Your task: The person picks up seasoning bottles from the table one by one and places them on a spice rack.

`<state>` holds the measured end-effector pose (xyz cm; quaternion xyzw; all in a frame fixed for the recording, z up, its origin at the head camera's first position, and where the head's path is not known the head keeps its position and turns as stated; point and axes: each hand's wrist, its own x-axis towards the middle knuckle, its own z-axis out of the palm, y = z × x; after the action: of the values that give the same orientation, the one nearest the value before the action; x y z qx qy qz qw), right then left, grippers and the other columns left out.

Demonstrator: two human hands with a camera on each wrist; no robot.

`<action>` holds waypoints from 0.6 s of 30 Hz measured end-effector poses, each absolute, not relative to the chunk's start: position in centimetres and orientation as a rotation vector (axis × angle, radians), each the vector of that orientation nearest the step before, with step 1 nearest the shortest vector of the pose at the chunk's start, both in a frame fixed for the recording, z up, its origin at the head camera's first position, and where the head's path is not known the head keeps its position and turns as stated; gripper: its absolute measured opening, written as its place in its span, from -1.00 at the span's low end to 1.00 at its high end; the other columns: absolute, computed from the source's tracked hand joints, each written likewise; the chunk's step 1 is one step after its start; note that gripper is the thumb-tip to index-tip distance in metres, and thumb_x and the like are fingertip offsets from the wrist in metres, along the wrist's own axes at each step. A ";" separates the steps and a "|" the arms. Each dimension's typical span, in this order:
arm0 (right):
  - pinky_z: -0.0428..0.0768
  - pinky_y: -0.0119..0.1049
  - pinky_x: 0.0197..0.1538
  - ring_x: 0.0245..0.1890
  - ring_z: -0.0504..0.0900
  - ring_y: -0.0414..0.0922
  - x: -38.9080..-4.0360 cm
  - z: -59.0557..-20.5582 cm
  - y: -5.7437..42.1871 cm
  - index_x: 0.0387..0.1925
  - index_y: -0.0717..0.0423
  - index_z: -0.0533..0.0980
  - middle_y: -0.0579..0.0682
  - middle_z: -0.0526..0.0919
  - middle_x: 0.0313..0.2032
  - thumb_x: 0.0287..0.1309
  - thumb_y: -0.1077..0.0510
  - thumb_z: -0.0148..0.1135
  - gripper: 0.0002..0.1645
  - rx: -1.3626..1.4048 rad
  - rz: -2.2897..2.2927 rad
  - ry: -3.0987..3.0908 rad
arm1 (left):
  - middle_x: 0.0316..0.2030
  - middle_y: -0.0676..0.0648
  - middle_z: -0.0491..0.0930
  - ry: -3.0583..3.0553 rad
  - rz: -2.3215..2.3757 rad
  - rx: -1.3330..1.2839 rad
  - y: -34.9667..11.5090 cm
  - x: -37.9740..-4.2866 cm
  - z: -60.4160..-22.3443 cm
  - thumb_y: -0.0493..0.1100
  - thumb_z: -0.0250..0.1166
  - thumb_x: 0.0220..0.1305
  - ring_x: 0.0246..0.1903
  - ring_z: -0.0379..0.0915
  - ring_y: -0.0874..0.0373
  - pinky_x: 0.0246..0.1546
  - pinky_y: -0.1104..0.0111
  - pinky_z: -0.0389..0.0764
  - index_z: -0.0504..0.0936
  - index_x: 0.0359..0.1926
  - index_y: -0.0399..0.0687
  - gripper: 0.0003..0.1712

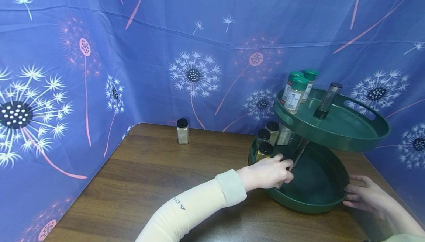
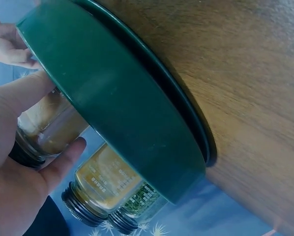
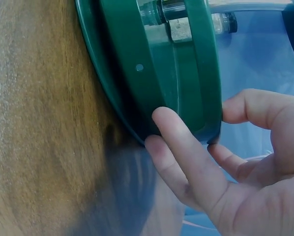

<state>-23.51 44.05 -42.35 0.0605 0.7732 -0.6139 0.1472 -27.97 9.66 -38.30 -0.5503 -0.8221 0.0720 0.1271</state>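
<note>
My left hand point(image 1: 270, 172) reaches into the lower tier of a green two-tier turntable point(image 1: 307, 207). Its thumb and finger grip a glass spice jar point(image 2: 51, 123) with a black lid and tan contents, just inside the tray wall. Beside it in the left wrist view are a jar of yellow powder point(image 2: 107, 177) and a jar of green flakes point(image 2: 141, 200). My right hand point(image 1: 368, 194) touches the lower tray's right side, fingers extended against the outer wall and thumb at the rim.
Three green-capped spice bottles point(image 1: 293, 96) stand on the upper tier point(image 1: 352, 138), left of the centre post point(image 1: 328, 100). Further black-lidded jars point(image 1: 273, 131) sit at the lower tier's back left. One black-lidded jar point(image 1: 183, 133) stands alone on the wooden table point(image 1: 149, 168). Blue patterned cloth point(image 1: 212, 20) hangs behind.
</note>
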 end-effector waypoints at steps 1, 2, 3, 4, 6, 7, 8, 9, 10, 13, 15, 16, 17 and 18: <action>0.63 -0.07 -0.14 -0.31 0.66 -0.08 -23.5 -42.4 44.1 0.18 0.52 -0.38 0.07 0.51 -0.26 0.25 0.35 -0.02 -0.18 0.173 -1.772 2.216 | 0.03 0.15 0.39 -2.393 0.211 -1.601 9.6 -28.0 -38.3 0.08 0.40 0.06 -0.07 0.26 0.23 -0.22 0.58 0.42 0.62 -0.16 0.39 -0.73; 0.63 -0.07 -0.14 -0.30 0.66 -0.08 -23.5 -42.4 44.2 0.17 0.52 -0.37 0.06 0.51 -0.26 0.26 0.35 -0.03 -0.20 0.166 -1.774 2.208 | 0.02 0.15 0.39 -2.395 0.212 -1.601 9.6 -28.0 -38.3 0.08 0.39 0.06 -0.07 0.25 0.23 -0.22 0.58 0.42 0.61 -0.16 0.39 -0.73; 0.63 -0.07 -0.15 -0.30 0.66 -0.08 -23.6 -42.4 44.2 0.16 0.51 -0.37 0.05 0.51 -0.26 0.27 0.34 -0.03 -0.21 0.161 -1.775 2.200 | 0.01 0.16 0.39 -2.397 0.213 -1.601 9.6 -28.1 -38.3 0.08 0.39 0.06 -0.07 0.25 0.23 -0.22 0.58 0.42 0.61 -0.16 0.39 -0.73; 0.63 -0.07 -0.15 -0.31 0.65 -0.08 -23.6 -42.4 44.2 0.16 0.51 -0.35 0.05 0.50 -0.26 0.28 0.33 -0.03 -0.22 0.163 -1.771 2.195 | 0.01 0.16 0.39 -2.402 0.212 -1.601 9.5 -28.1 -38.3 0.08 0.39 0.06 -0.07 0.25 0.23 -0.22 0.58 0.42 0.61 -0.15 0.39 -0.72; 0.63 -0.08 -0.15 -0.30 0.64 -0.09 -23.6 -42.3 44.3 0.17 0.51 -0.38 0.00 0.51 -0.26 0.31 0.29 -0.03 -0.20 0.158 -1.743 2.200 | 0.00 0.17 0.38 -2.412 0.213 -1.597 9.4 -28.2 -38.3 0.08 0.39 0.06 -0.07 0.25 0.23 -0.22 0.58 0.42 0.61 -0.15 0.39 -0.72; 0.63 -0.08 -0.15 -0.30 0.63 -0.10 -23.6 -42.2 44.4 0.18 0.53 -0.42 -0.05 0.51 -0.25 0.32 0.26 -0.04 -0.16 0.149 -1.721 2.209 | 0.00 0.17 0.38 -2.416 0.212 -1.596 9.3 -28.2 -38.3 0.08 0.40 0.06 -0.07 0.24 0.23 -0.22 0.57 0.42 0.60 -0.16 0.39 -0.72; 0.63 -0.08 -0.14 -0.29 0.62 -0.11 -23.6 -42.1 44.4 0.19 0.53 -0.45 -0.09 0.51 -0.26 0.34 0.24 -0.05 -0.14 0.155 -1.700 2.214 | 0.01 0.17 0.38 -2.418 0.213 -1.594 9.3 -28.2 -38.3 0.08 0.40 0.06 -0.07 0.24 0.22 -0.22 0.57 0.43 0.60 -0.16 0.39 -0.72; 0.63 -0.08 -0.13 -0.29 0.62 -0.11 -23.6 -42.1 44.4 0.21 0.53 -0.48 -0.14 0.51 -0.25 0.35 0.21 -0.06 -0.11 0.152 -1.680 2.222 | 0.01 0.17 0.37 -2.417 0.213 -1.591 9.2 -28.3 -38.3 0.08 0.40 0.06 -0.07 0.24 0.22 -0.22 0.56 0.43 0.60 -0.16 0.39 -0.72; 0.63 -0.08 -0.13 -0.28 0.62 -0.12 -23.6 -42.0 44.5 0.21 0.54 -0.50 -0.17 0.52 -0.26 0.36 0.20 -0.07 -0.09 0.156 -1.669 2.225 | 0.00 0.17 0.37 -2.412 0.211 -1.589 9.2 -28.3 -38.3 0.08 0.40 0.06 -0.08 0.24 0.22 -0.22 0.56 0.43 0.60 -0.16 0.38 -0.72; 0.62 -0.07 -0.12 -0.27 0.61 -0.12 -23.7 -42.0 44.6 0.22 0.57 -0.55 -0.21 0.52 -0.25 0.37 0.16 -0.08 -0.04 0.145 -1.649 2.240 | 0.00 0.17 0.37 -2.396 0.212 -1.586 9.1 -28.5 -38.5 0.08 0.40 0.06 -0.09 0.23 0.22 -0.20 0.53 0.43 0.60 -0.17 0.37 -0.73; 0.62 -0.07 -0.12 -0.28 0.62 -0.11 -23.7 -42.1 44.6 0.23 0.56 -0.54 -0.18 0.52 -0.24 0.36 0.16 -0.07 -0.03 0.157 -1.657 2.247 | -0.01 0.17 0.37 -2.384 0.213 -1.586 9.0 -28.7 -38.5 0.08 0.40 0.06 -0.10 0.23 0.22 -0.18 0.51 0.42 0.60 -0.17 0.37 -0.73; 0.62 -0.07 -0.12 -0.28 0.63 -0.10 -23.7 -42.1 44.7 0.23 0.57 -0.55 -0.17 0.52 -0.24 0.36 0.16 -0.06 -0.03 0.151 -1.658 2.250 | -0.01 0.16 0.37 -2.379 0.215 -1.587 8.9 -28.7 -38.5 0.08 0.40 0.06 -0.10 0.23 0.22 -0.17 0.50 0.41 0.60 -0.17 0.37 -0.72; 0.62 -0.07 -0.12 -0.29 0.63 -0.10 -23.8 -42.1 44.7 0.23 0.56 -0.54 -0.15 0.52 -0.24 0.36 0.15 -0.05 -0.02 0.152 -1.659 2.256 | 0.00 0.17 0.37 -2.375 0.220 -1.589 8.9 -28.8 -38.5 0.09 0.40 0.06 -0.10 0.23 0.21 -0.16 0.50 0.41 0.60 -0.17 0.38 -0.72; 0.63 -0.07 -0.13 -0.30 0.63 -0.09 -23.8 -42.1 44.6 0.24 0.55 -0.53 -0.14 0.52 -0.24 0.35 0.15 -0.03 -0.02 0.160 -1.666 2.261 | 0.00 0.17 0.37 -2.369 0.226 -1.591 8.8 -28.9 -38.5 0.09 0.40 0.05 -0.10 0.24 0.21 -0.15 0.49 0.40 0.60 -0.16 0.38 -0.72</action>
<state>-23.83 44.64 -42.10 0.0560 0.7930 -0.5842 0.1636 -28.86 8.82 -38.47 -0.5504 -0.8195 0.0781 0.1391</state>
